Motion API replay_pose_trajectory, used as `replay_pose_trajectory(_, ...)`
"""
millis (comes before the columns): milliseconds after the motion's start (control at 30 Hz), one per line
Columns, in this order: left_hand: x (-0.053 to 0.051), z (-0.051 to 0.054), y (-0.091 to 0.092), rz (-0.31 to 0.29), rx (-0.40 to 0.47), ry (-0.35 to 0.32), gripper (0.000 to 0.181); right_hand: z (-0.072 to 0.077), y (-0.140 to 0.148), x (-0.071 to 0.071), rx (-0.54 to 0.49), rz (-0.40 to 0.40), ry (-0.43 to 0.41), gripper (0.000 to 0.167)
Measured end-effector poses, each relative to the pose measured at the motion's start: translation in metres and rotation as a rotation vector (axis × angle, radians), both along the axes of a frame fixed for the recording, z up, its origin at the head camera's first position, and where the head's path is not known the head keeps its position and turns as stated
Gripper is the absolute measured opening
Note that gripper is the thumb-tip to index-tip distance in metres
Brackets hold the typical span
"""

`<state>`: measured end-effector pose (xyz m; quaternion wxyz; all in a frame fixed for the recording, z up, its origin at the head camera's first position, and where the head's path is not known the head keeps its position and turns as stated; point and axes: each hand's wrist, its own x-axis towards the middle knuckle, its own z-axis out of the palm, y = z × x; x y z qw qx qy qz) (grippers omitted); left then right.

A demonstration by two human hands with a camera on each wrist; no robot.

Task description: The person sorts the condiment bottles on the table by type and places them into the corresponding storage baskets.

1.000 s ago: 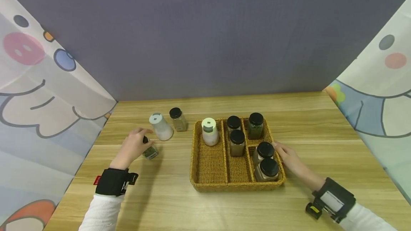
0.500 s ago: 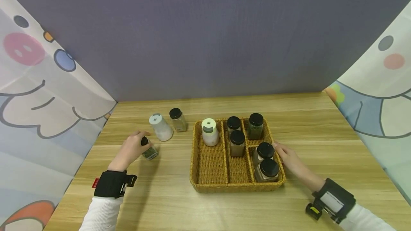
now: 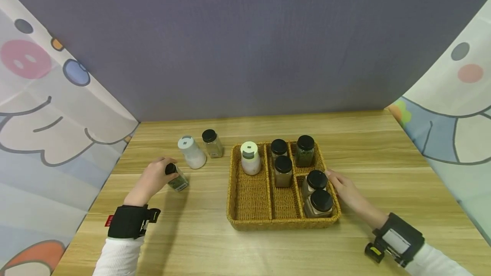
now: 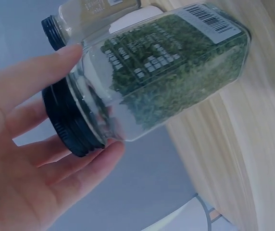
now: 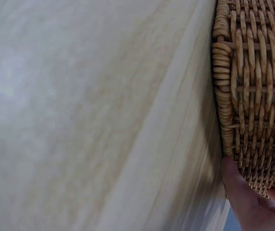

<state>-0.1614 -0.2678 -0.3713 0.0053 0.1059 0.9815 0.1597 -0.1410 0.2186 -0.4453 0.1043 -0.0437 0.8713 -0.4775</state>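
My left hand (image 3: 153, 176) holds a glass jar of dried green herbs (image 4: 171, 67) by its neck, thumb on one side and fingertips on the other. Its black lid (image 4: 68, 118) sits between them; the label and barcode show in the left wrist view. In the head view the jar's base is on or near the table. On the other side, my right hand (image 3: 347, 188) touches the outer right wall of the wicker basket (image 3: 251, 225). In the right wrist view one straight finger (image 5: 238, 187) presses low on that wall.
A white-lidded shaker (image 3: 193, 154) and a black-lidded jar (image 3: 214, 145) stand behind the herb jar. Inside the divided basket are a pale-lidded shaker (image 3: 251, 161) at left and several black-lidded spice jars (image 3: 283, 173). A grey wall (image 3: 245, 54) closes the back.
My left hand has shifted slightly left and toward me, and more of the herb jar's black lid shows. My right hand and the basket stay put.
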Motion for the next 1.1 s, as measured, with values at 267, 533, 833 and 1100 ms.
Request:
replay_pose_trajectory(267, -0.003, 0.002, 0.001, -0.02, -0.019, 0.001, 0.035, 0.0, 0.0, 0.0, -0.004, 0.0, 0.01, 0.053)
replay_pose_trajectory(533, -0.006, 0.003, 0.0, -0.034, -0.014, -0.02, 0.032, -0.001, 0.0, 0.0, 0.003, -0.004, 0.0, 0.056)
replay_pose_trajectory(833, -0.009, 0.005, 0.001, -0.053, -0.003, -0.035, 0.03, -0.006, 0.002, -0.001, -0.034, -0.003, 0.024, 0.062)
replay_pose_trajectory(1100, -0.013, 0.009, 0.007, -0.078, -0.007, -0.033, 0.029, -0.002, 0.001, -0.001, -0.039, -0.007, 0.002, 0.062)
